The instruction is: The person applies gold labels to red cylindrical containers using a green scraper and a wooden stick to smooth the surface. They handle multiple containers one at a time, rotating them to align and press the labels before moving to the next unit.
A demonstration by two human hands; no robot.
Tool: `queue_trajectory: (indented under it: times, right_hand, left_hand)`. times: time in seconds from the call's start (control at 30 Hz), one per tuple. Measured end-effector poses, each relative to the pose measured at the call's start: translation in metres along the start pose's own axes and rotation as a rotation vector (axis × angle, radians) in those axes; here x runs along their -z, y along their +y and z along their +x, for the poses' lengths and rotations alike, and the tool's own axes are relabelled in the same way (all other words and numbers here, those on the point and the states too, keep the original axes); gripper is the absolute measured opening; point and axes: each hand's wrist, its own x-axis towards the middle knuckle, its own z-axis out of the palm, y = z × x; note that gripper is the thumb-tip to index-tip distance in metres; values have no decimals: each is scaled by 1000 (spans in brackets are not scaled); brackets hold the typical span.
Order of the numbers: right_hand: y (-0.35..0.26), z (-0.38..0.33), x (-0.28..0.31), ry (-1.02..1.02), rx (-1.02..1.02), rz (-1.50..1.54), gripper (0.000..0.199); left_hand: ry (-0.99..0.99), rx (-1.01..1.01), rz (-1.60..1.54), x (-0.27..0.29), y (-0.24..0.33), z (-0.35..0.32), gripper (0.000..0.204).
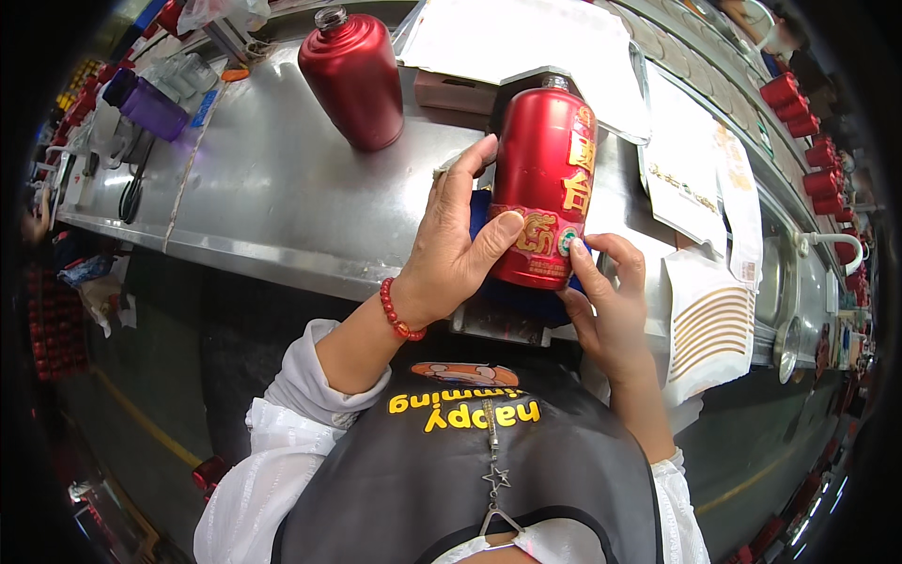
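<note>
A red bottle (545, 169) with gold characters and a patterned band round its lower part lies tilted in front of me, its clear neck pointing away. My left hand (460, 235) is wrapped round its left side, the thumb pressed on the band. At the bottle's lower right, my right hand (606, 291) touches the band with thumb and fingers beside a small round green-and-white mark. Dark blue cloth shows partly under the bottle. Farther left on the metal bench (254, 179) stands a plain red bottle (354, 80) with an open glass neck.
White sheets with curved gold strips (711, 320) hang at the bench's right side, near sheets with gold decals (681, 179). A purple bottle (150, 105) and dark-handled scissors (132, 195) are at the left. Red bottles (822, 179) line a conveyor at the right.
</note>
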Motion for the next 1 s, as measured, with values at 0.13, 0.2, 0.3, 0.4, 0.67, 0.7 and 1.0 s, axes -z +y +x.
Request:
queue_trajectory:
  times: [0.13, 0.2, 0.3, 0.4, 0.67, 0.7, 1.0]
  right_hand:
    - [1, -2, 0, -1, -6, 0, 70]
    - [1, -1, -2, -2, 1, 11, 69]
    - [0, 2, -1, -5, 10, 18, 68]
    - [-1, 0, -2, -1, 3, 20, 68]
    - [3, -8, -5, -26, 5, 24, 63]
    - [3, -8, -4, -25, -2, 35, 63]
    - [7, -16, -3, -17, -41, 57, 62]
  left_hand:
    - [47, -257, 314, 5, 12, -13, 57]
    - [8, -389, 501, 1, 30, -30, 47]
    - [5, -382, 699, -6, 26, -39, 53]
    - [38, -233, 584, 2, 10, -43, 74]
    - [-54, -289, 779, -4, 25, -22, 96]
    - [-48, -300, 740, -4, 21, -19, 95]
    - [-61, -258, 597, -3, 8, -24, 102]
